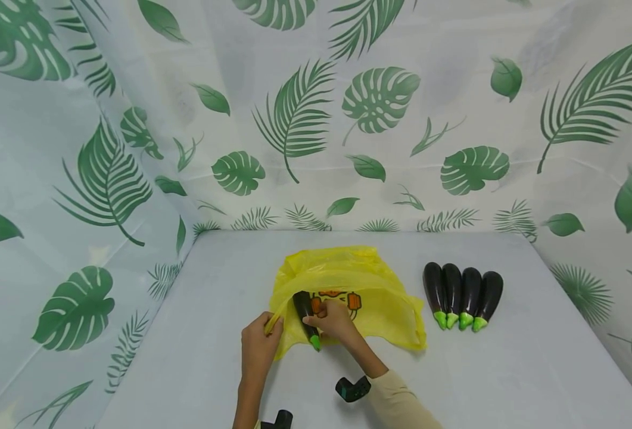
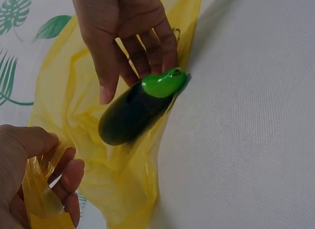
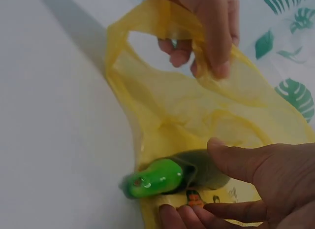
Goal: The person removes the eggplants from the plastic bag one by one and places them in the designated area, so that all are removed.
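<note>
A yellow plastic bag [image 1: 348,268] lies spread on the table, an orange and black print [image 1: 354,304] showing on it. My left hand [image 1: 259,342] grips one of its handle loops [image 3: 118,47] at the near left side. On the bag's lower layer rests a dark eggplant [image 1: 305,313], its green stem end [image 2: 165,82] toward me. Over the eggplant, my right hand [image 1: 334,322] has its thumb beside or touching the dark skin. In the right wrist view the right fingers [image 3: 192,216] are loosely extended, with a gap between them and the eggplant.
Several more eggplants [image 1: 471,292] lie side by side to the right of the bag, green ends toward me. Dark wrist devices [image 1: 353,389] sit by both forearms. Leaf-printed cloth [image 1: 305,149] walls the white table [image 1: 219,280] at back and sides.
</note>
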A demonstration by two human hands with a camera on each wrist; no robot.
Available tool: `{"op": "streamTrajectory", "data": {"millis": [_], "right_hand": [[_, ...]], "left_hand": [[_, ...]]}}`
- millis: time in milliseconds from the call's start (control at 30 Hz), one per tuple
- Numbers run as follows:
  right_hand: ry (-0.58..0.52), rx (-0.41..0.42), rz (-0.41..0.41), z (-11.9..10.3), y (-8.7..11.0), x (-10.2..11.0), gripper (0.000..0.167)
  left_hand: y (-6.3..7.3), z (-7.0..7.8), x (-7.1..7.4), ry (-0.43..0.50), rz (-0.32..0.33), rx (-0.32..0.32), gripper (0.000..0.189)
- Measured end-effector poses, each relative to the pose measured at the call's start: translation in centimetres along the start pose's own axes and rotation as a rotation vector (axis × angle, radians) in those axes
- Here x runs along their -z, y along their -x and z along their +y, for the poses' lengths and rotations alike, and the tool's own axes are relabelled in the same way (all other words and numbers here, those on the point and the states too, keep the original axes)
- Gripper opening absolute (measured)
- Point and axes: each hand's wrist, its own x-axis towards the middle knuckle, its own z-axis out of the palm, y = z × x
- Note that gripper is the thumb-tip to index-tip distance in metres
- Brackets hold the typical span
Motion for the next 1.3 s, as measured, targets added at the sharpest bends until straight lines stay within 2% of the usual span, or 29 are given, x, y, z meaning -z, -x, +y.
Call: {"op": "streamTrajectory", "data": {"millis": [67,233,467,633,867,1300], "right_hand": [[0.051,0.032,0.019,-0.1,0.0,-0.4,0.036],[0.140,0.047,0.063,-0.3,0.2,-1.4,0.037],[0.120,0.043,0.077,-0.2,0.2,-1.7,0.029],[0.044,0.006,0.030,0.0,0.4,-1.0,0.031],[-0.014,-0.072,-0.031,-0.4,1.1,0.6,0.053],[-0.060,-0.159,-0.213,-1.7,4.2,3.7,0.039]], "left_hand": [[0.0,0.1,0.1,-0.003,-0.001,0.000,0.010],[0.0,0.0,0.1,-0.018,-0.005,-0.001,0.009],[-0.1,-0.2,0.0,-0.015,0.017,-0.016,0.008],[0.0,-0.3,0.0,-0.021,0.009,-0.006,0.009],[0.0,-0.7,0.0,-0.032,0.000,0.007,0.010],[0.0,-0.5,0.1,-0.035,-0.003,0.019,0.011]]}}
